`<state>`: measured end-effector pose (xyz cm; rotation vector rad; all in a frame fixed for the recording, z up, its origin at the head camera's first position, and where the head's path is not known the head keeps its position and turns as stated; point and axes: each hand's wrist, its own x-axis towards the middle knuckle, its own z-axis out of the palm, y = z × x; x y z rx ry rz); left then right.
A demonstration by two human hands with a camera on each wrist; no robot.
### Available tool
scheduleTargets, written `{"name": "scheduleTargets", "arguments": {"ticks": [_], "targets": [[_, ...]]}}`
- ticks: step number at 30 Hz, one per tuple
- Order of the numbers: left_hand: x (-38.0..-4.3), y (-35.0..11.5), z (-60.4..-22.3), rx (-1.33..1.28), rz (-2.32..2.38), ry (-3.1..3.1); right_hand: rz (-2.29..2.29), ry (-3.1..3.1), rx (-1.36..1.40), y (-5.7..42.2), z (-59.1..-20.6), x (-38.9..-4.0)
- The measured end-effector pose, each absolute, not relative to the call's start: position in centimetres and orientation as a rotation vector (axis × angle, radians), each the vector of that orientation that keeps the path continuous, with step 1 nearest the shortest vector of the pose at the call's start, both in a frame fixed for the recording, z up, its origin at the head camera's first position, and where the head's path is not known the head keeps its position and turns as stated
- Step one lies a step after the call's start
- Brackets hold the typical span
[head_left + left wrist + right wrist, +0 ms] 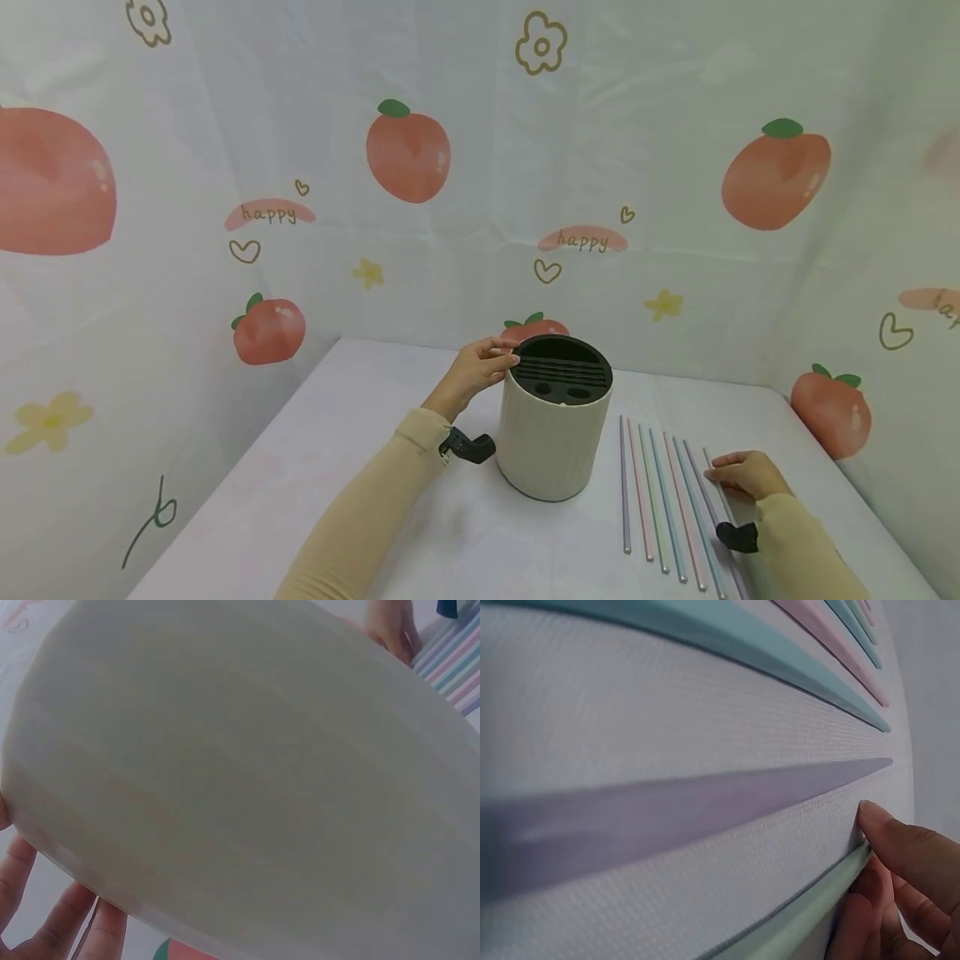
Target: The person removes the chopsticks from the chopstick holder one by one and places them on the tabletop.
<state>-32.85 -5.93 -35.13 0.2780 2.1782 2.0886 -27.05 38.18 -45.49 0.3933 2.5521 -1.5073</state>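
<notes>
A cream, ribbed utensil holder [551, 442] stands upright on the table, topped by a black insert [562, 390] with slots and round holes. My left hand [472, 375] touches its left side near the rim, fingers extended; in the left wrist view the fingertips [67, 907] lie along the holder's edge. At the right, my right hand [750, 475] pinches the far, thin end of a pale green chopstick [802, 915] between thumb and fingers. Beside it lies a purple chopstick [667, 814]. Part of the green chopstick is hidden beneath the hand and wrist.
Several pastel chopsticks, among them a blue one [667, 500] and a pink one [640, 492], lie spread in a row between the holder and my right hand. A white cloth [420, 517] covers the table. Behind hangs a fruit-print curtain [480, 192].
</notes>
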Motion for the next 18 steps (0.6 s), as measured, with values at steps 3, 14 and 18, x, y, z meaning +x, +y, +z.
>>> {"name": "scheduleTargets", "arguments": {"ticks": [3, 14, 18], "targets": [[-32.87, -5.90, -35.22, 0.280, 2.088, 2.181, -1.499, 2.547, 0.406, 38.19, -45.60, -27.15], [-32.89, -6.00, -35.41, 0.279, 2.082, 2.171, -1.509, 2.509, 0.432, 38.36, -45.64, -27.12], [-32.86, -6.15, -35.48, 0.295, 2.083, 2.166, -1.534, 2.451, 0.389, 38.41, -45.06, -27.09]]}}
